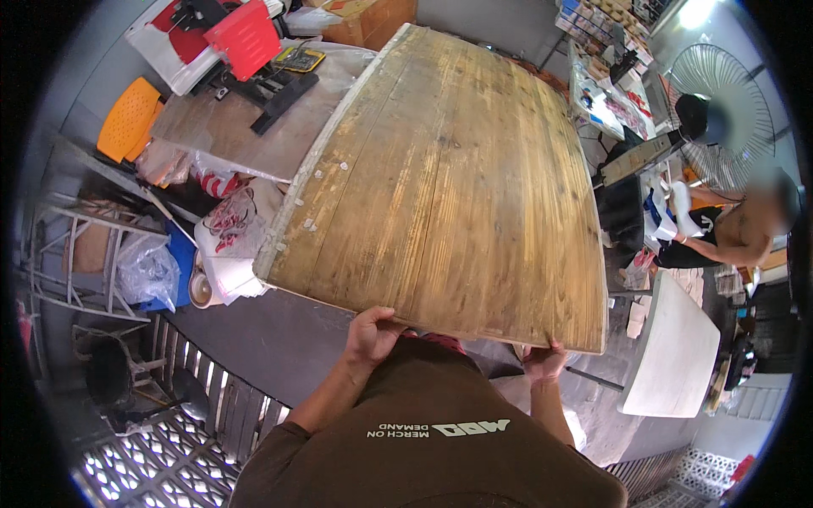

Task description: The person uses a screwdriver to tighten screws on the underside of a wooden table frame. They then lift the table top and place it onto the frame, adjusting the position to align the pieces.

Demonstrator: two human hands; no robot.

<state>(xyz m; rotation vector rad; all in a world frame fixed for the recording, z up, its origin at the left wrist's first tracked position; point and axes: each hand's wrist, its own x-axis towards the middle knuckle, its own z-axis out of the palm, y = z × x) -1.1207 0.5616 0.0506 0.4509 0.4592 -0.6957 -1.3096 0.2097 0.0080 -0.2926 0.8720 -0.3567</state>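
A large worn wooden tabletop (449, 186) of brown planks fills the middle of the view, its near edge close to my body. My left hand (371, 335) is closed on that near edge, left of its middle, thumb on top. Farther right along the same edge, my right hand (544, 361) grips it too, thumb over the rim and fingers hidden underneath. Tape scraps and whitish residue mark the board's left edge. What supports the board is hidden beneath it.
At the far left a red and white heat press (244, 38) stands on a table (199, 127). An orange chair (129, 118) and a metal ladder (80, 245) are at left. To the right are a white table (673, 347), a large fan (720, 110) and another person (737, 229) handling white material.
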